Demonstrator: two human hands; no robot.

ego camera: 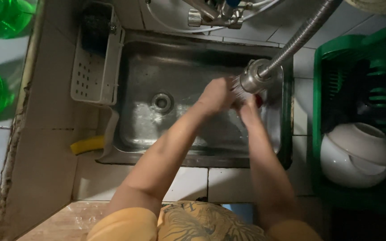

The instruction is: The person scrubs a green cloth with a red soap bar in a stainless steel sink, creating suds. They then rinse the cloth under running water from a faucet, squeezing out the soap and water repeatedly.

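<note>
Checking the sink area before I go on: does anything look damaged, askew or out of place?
The counter's left edge looks chipped and crumbling along the tile joint. A yellow sponge sits wedged beside the sink rim rather than in the white caddy. Both hands, left hand and right hand, meet under the spray head; nothing spilled.

tiled counter (45, 147), yellow sponge (87, 144), green rack (322, 58)

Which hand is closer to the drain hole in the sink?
Left. The left hand is just right of the drain hole; the right hand is farther right, under the sprayer head.
</note>
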